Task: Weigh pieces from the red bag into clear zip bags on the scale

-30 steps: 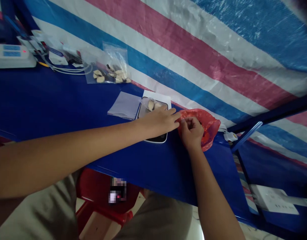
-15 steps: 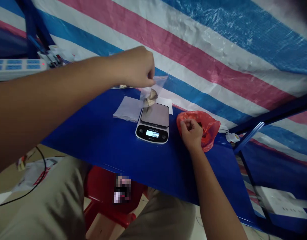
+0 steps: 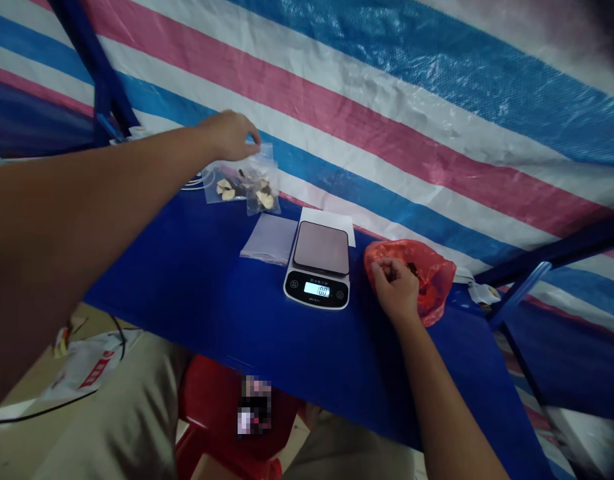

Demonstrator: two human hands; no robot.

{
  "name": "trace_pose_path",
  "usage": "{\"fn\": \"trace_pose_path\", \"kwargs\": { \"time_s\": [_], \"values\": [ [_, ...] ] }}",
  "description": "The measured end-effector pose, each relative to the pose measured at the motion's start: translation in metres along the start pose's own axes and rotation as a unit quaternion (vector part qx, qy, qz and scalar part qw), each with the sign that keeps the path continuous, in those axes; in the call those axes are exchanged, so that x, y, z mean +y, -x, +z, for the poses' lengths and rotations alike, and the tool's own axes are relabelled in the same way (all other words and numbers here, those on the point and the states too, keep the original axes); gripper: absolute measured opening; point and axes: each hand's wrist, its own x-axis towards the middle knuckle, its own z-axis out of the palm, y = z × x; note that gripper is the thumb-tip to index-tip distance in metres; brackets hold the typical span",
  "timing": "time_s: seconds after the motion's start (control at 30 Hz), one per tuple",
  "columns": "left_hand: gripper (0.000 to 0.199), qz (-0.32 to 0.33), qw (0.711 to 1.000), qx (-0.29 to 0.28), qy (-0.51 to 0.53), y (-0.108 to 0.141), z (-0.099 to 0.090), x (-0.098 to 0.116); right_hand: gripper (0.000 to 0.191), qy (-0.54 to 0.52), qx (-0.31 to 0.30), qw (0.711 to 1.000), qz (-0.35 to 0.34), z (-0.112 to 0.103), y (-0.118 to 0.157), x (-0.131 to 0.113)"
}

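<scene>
Head view: left hand (image 3: 230, 135) pinches a small clear bag (image 3: 261, 183) by its top edge — light, limp, slippery; right hand (image 3: 397, 290) grips the red bag (image 3: 434, 280) beside it.

My left hand (image 3: 230, 133) pinches a clear zip bag (image 3: 261, 187) of pale slices at the desk's far edge; my right hand (image 3: 397, 288) grips a crumpled red bag (image 3: 431, 270).

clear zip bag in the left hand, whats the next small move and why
Probably let go: the left hand pinches the clear zip bag by its top, low over the blue table beside another filled bag, while the scale platform is bare.
</scene>
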Motion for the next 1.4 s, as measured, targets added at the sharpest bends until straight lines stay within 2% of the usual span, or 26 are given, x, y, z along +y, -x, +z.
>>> {"fn": "trace_pose_path", "kwargs": {
  "time_s": [0.07, 0.13, 0.27, 0.33, 0.4, 0.47, 0.6, 0.73, 0.9, 1.03, 1.13, 1.2, 1.27, 1.33, 1.4],
  "values": [
    [0.03, -0.028, 0.996, 0.087, 0.016, 0.009, 0.01, -0.015, 0.026, 0.002, 0.001, 1.0, 0.003, 0.0, 0.0, 0.0],
    [0.029, -0.038, 0.993, 0.109, 0.034, 0.025, 0.02, -0.022, 0.026, -0.001, -0.003, 1.0, 0.001, 0.0, 0.0, 0.0],
    [0.052, -0.035, 0.995, 0.055, 0.075, 0.052, 0.042, -0.029, 0.026, -0.005, -0.013, 1.0, -0.003, 0.001, 0.0, 0.0],
    [0.056, -0.085, 0.989, 0.066, 0.098, 0.059, 0.053, -0.031, 0.026, -0.001, -0.01, 1.0, 0.001, 0.0, 0.0, 0.0],
    [0.057, -0.166, 0.975, 0.073, 0.126, 0.064, 0.062, -0.032, 0.026, -0.002, -0.008, 1.0, 0.005, 0.0, 0.0, -0.001],
    [0.06, -0.222, 0.958, 0.052, 0.172, 0.069, 0.071, -0.028, 0.026, -0.003, -0.01, 1.0, 0.003, 0.0, 0.0, -0.001],
    [0.056, -0.233, 0.936, 0.002, 0.262, 0.083, 0.081, -0.013, 0.026, -0.005, -0.02, 1.0, 0.004, 0.0, 0.0, -0.002],
    [0.055, -0.239, 0.923, 0.024, 0.3, 0.098, 0.075, -0.008, 0.026, -0.011, -0.02, 1.0, 0.009, 0.0, 0.0, -0.001],
    [0.054, -0.272, 0.925, 0.071, 0.256, 0.112, 0.062, -0.027, 0.025, -0.021, -0.034, 0.999, 0.006, 0.002, 0.0, 0.002],
    [0.068, -0.292, 0.921, 0.052, 0.251, 0.115, 0.061, -0.04, 0.025, -0.022, -0.03, 0.999, 0.006, 0.002, 0.0, 0.004],
    [0.089, -0.237, 0.946, 0.03, 0.22, 0.115, 0.065, -0.047, 0.024, -0.024, -0.029, 0.999, 0.008, 0.002, 0.0, 0.004],
    [0.093, -0.183, 0.966, 0.053, 0.177, 0.115, 0.066, -0.048, 0.024, -0.026, -0.037, 0.999, 0.009, 0.002, 0.0, 0.004],
    [0.094, -0.165, 0.971, 0.115, 0.133, 0.119, 0.063, -0.042, 0.023, -0.026, -0.041, 0.999, 0.011, 0.002, 0.0, 0.003],
    [0.091, -0.165, 0.967, 0.165, 0.105, 0.128, 0.055, -0.026, 0.023, -0.024, -0.038, 0.999, 0.012, 0.002, 0.0, 0.002],
    [0.076, -0.119, 0.976, 0.146, 0.109, 0.143, 0.041, -0.001, 0.024, -0.022, -0.029, 0.999, 0.013, 0.001, 0.0, 0.002]
  ]
}}
